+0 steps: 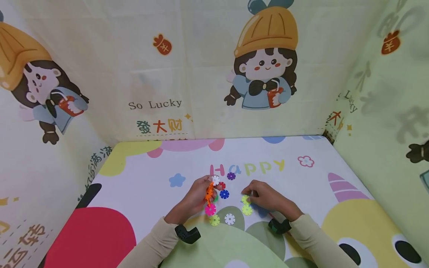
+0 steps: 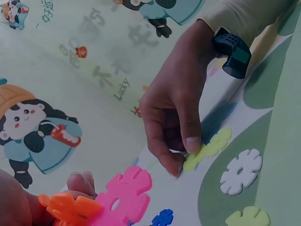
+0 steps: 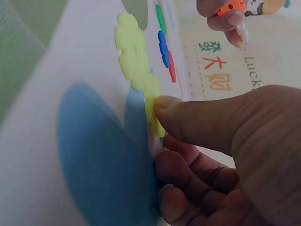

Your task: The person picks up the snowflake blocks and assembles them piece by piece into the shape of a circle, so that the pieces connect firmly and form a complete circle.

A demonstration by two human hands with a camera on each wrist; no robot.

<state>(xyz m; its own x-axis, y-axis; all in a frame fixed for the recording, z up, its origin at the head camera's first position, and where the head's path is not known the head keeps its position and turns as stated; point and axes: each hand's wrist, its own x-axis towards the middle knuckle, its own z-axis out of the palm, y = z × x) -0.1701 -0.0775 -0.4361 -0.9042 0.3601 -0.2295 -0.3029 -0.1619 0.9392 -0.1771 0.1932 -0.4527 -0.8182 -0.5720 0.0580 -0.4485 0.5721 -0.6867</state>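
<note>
My left hand (image 1: 195, 195) grips an orange snowflake disc (image 1: 209, 193) set on edge. A white disc (image 1: 215, 180) shows at its fingertips, and a pink disc (image 2: 123, 197) overlaps the orange one in the left wrist view. Between thumb and fingers, my right hand (image 1: 266, 196) pinches a yellow-green disc (image 3: 153, 101) close over the table. Against it lies a second yellow-green disc (image 3: 130, 49), edges overlapping. Left of the right hand are a blue disc (image 1: 224, 194), a red disc (image 1: 222, 185) and a purple disc (image 1: 231, 176); a green disc (image 3: 161, 20) is partly hidden in the head view.
Nearer me lie a loose white disc (image 1: 229, 219) and another yellow-green disc (image 1: 214, 220). The table (image 1: 151, 190) has a printed cartoon cover. Patterned cloth walls (image 1: 201, 74) stand behind it and at both sides. A dark camera (image 1: 280, 225) sits on the right wrist.
</note>
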